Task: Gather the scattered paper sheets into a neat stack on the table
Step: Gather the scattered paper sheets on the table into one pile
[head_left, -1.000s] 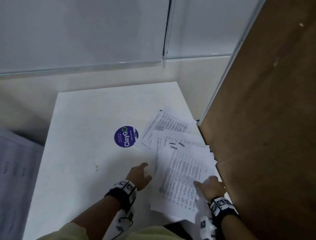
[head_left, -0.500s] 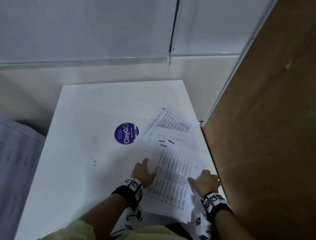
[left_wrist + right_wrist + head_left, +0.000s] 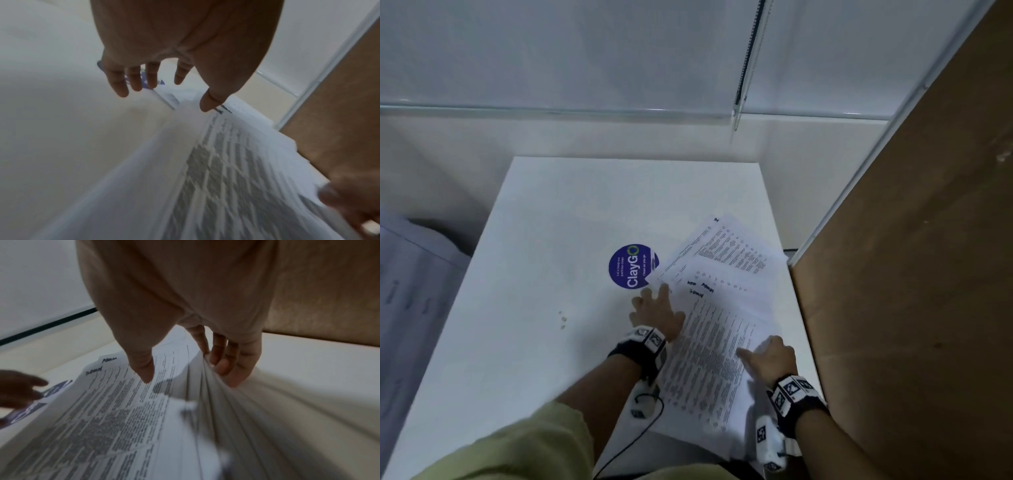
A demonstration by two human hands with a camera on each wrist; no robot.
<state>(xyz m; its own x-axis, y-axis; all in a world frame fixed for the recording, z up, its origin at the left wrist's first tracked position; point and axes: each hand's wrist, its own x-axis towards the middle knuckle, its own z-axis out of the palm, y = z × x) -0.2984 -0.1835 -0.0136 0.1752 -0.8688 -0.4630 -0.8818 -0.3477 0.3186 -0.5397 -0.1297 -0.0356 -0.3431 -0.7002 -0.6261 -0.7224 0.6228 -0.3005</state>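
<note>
Several printed paper sheets (image 3: pixel 722 329) lie fanned on the right side of the white table (image 3: pixel 544 308). The near sheets form a loose pile (image 3: pixel 115 418) that overhangs the table's near edge. One far sheet (image 3: pixel 732 253) sits skewed toward the back right. My left hand (image 3: pixel 654 308) lies open with spread fingers (image 3: pixel 133 79) at the left edge of the sheets, beside the sticker. My right hand (image 3: pixel 767 356) holds the pile's right edge, thumb (image 3: pixel 144 369) on top and fingers (image 3: pixel 222 360) curled under the sheets.
A round blue ClayGo sticker (image 3: pixel 631 265) is stuck on the table, partly under a sheet corner. A brown board wall (image 3: pixel 914 274) stands close along the table's right side. Glass panels (image 3: pixel 585 54) rise behind. More papers (image 3: pixel 410 291) lie off the table to the left.
My left hand has slid forward along the sheets' left edge toward the sticker and spread its fingers. The near pile has shifted left and turned. The right hand stays on the pile's right edge.
</note>
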